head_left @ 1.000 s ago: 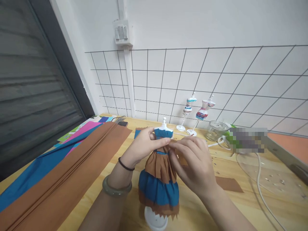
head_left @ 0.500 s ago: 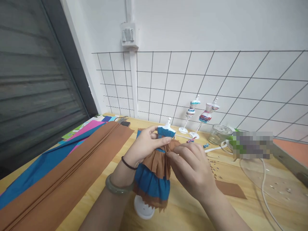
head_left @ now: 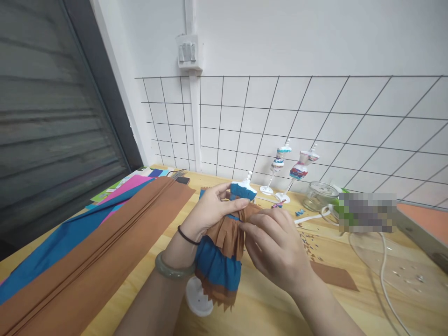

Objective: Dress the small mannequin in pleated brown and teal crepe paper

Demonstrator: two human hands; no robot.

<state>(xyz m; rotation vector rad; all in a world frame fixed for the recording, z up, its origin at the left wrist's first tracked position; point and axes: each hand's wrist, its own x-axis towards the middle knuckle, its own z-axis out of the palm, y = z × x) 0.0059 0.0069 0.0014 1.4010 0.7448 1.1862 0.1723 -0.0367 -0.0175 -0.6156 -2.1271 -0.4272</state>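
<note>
A miniature dress form [head_left: 248,179] with a white neck and a round white base [head_left: 199,297] leans in front of me. It wears a blue and brown crepe-paper dress [head_left: 220,268] with pleated tiers and a zigzag hem. My left hand [head_left: 213,210] is closed around the form's upper body, thumb across the front below the blue bodice. At the waist, the fingers of my right hand [head_left: 275,242] pinch the edge of the brown pleated paper [head_left: 227,235]. My right fingers partly hide that edge.
Long brown paper [head_left: 115,242] and blue paper [head_left: 59,247] lie at the left. Two small dress forms [head_left: 277,163] stand by the wall grid, near a glass jar [head_left: 320,195]. At the right are paper scraps [head_left: 311,245], a brown paper piece [head_left: 334,275] and a white cable [head_left: 385,280].
The dress form has tilted further, its base shifting left and its neck slightly right. My right hand has moved slightly left, still pinching at the waist.
</note>
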